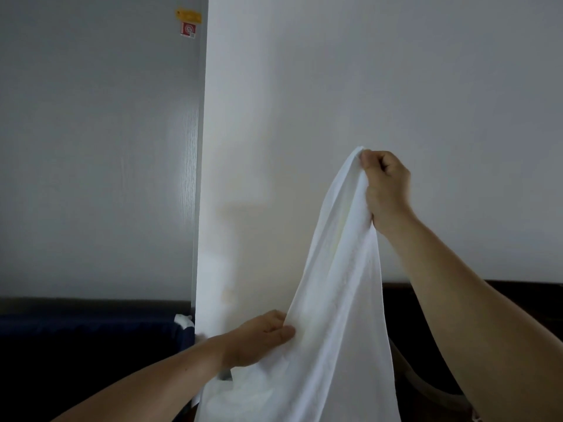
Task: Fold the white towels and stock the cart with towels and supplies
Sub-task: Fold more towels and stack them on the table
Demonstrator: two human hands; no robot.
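The right grip (385, 187) was closed in a fist round the top corner of the towel (335, 300), and the cloth bunched into a small peak above the forefinger. The left grip (262, 339) sat lower and nearer, pinching the towel's left edge with the thumb pressed on the front of the cloth. Both forearms were bare.

The towel hung in the air between the two grips, held up in front of the wall. It was white, thin and soft, with a fine woven grain and a faint yellowish cast along the inner folds. From the raised corner it fell in long, loose pleats, widened toward the bottom and ran out past the lower edge of the view, so its full length could not be told.

Behind it stood a smooth white wall (304, 86), its corner edge running down left of the middle. Left of that was a grey panel (91, 147) with a slight wood-grain sheen. Near the top it bore a yellow label (188, 16) and a red sticker (188, 29), their print too blurred to read. A dark blue band (91, 330) ran along the bottom left, and a dark strip (518, 289) lay low on the right. The towel hid part of the wall's lower half.
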